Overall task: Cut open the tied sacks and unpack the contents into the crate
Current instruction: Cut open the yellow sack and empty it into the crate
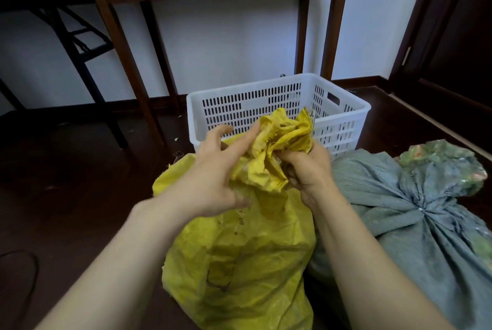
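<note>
Yellow woven plastic sack stands on dark floor just before white slotted plastic crate. Right hand grips its bunched neck; left hand is spread loosely, fingertips touching the crumpled mouth. Risk: tugging without a blade may topple the sack and spill contents short of the crate.

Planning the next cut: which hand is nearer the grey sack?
Right. The right hand grips the neck of the yellow sack, beside the grey sack; the left hand lies beyond that neck.

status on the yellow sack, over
Right hand grips yellow sack at its neck, left hand touching it. Neck bunched shut. Crate right behind; grey sack tied, alongside.
</note>
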Available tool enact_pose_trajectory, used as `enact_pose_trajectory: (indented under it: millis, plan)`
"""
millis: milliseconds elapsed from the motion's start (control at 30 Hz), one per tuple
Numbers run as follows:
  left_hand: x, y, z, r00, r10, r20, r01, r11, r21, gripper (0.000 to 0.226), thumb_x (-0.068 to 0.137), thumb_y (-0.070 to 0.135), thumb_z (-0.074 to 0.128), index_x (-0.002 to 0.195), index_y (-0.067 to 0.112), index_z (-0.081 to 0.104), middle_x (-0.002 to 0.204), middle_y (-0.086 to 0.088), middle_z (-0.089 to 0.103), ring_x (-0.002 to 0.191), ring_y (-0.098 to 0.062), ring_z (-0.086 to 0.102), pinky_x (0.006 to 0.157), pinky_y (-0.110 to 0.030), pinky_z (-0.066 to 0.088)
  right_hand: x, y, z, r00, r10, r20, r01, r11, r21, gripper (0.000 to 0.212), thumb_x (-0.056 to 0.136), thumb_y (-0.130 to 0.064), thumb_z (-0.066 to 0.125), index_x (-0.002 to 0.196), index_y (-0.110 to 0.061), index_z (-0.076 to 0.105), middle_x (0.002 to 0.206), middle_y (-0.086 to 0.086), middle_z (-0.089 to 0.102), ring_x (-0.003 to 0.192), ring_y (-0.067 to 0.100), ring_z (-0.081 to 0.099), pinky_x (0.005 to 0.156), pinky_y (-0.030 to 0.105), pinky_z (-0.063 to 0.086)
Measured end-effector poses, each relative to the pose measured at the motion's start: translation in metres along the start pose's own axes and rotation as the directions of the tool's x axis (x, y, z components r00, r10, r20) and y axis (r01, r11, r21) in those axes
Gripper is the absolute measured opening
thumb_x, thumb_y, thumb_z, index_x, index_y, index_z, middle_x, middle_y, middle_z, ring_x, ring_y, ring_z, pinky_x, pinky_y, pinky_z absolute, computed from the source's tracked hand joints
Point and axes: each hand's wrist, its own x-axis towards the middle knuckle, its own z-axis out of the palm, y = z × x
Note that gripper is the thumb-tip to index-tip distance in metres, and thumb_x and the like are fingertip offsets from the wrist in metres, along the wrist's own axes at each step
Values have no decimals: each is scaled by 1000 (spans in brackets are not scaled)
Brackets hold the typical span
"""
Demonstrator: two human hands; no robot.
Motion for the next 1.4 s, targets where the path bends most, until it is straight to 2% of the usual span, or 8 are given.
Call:
enact_pose_trajectory:
  millis: [100, 200, 333, 467, 567, 733, 1033, 1400]
  plan:
    - [12, 1, 19, 935, -17, -353, -62, 975, -213, 51, 80, 20, 72, 126, 35, 57, 107, 5, 52, 93, -16, 56, 89, -38, 48, -6, -1, 4, 985, -7, 174, 13, 999, -32, 32, 68, 7, 72, 72, -20, 56, 42, -9, 53, 29, 2, 41, 30, 12, 28]
    - [26, 3, 19, 884, -209, -419, 80, 949, -305, 19, 81, 36, 67, 94, 21, 69, 79, 1, 66, 78, -22, 61, 73, -38, 52, -5, -3, -6, 930, -41, 365, 99, 985, -141, 50, 59, 9, 77, 90, -23, 55, 60, -10, 61, 47, 11, 52, 36, 19, 37]
    - [32, 9, 16, 903, -367, -222, 188, 804, -564, 17, 82, 28, 65, 80, 11, 68, 69, -2, 59, 71, -23, 56, 72, -38, 51, -6, -2, -1, 934, -104, 342, 207, 937, -280, 74, 47, -4, 92, 108, -26, 56, 85, -22, 70, 79, -8, 65, 62, 9, 49]
    - [32, 9, 15, 928, -371, 29, 256, 580, -773, 7, 80, 8, 51, 80, 6, 58, 79, -11, 51, 78, -19, 48, 77, -34, 43, -5, 1, 13, 972, -185, 144, 216, 945, -245, 59, 51, -9, 91, 105, -6, 67, 97, 1, 73, 84, 9, 70, 73, 24, 57]
    - [26, -4, 16, 947, -308, -91, 142, 658, -740, 27, 67, 22, 55, 74, -1, 65, 84, -4, 64, 85, -18, 58, 91, -42, 47, 5, 1, 11, 977, -184, 105, 210, 911, -354, 43, 54, -17, 91, 92, -20, 71, 88, -6, 72, 80, 4, 67, 76, 28, 57]
    - [12, -68, 10, 773, -488, -406, 203, 795, -571, 31, 77, 17, 55, 100, 28, 73, 101, 5, 72, 101, -12, 64, 94, -39, 50, 30, 10, -21, 971, -220, -95, 121, 794, -596, 27, 68, -26, 82, 87, -20, 64, 89, 1, 67, 90, 23, 63, 77, 38, 53]
    - [27, -178, 76, 574, -807, 138, 694, 390, -605, 90, 80, 18, 63, 151, 18, 7, 153, -14, 25, 134, -36, 33, 108, -51, 34, 67, 50, -6, 962, -250, 110, 143, 116, -983, 24, 84, -29, 62, 101, -27, 46, 75, -4, 44, 84, 29, 58, 58, 32, 35]
    - [47, -220, 134, 520, -850, 87, 487, 211, -848, 57, 78, 57, 63, 124, 23, 58, 103, 8, 61, 87, -11, 55, 86, -37, 42, 104, 102, 7, 980, -196, -41, 10, 249, -968, 26, 80, -24, 62, 100, -17, 48, 90, 9, 60, 84, 36, 57, 55, 34, 34]
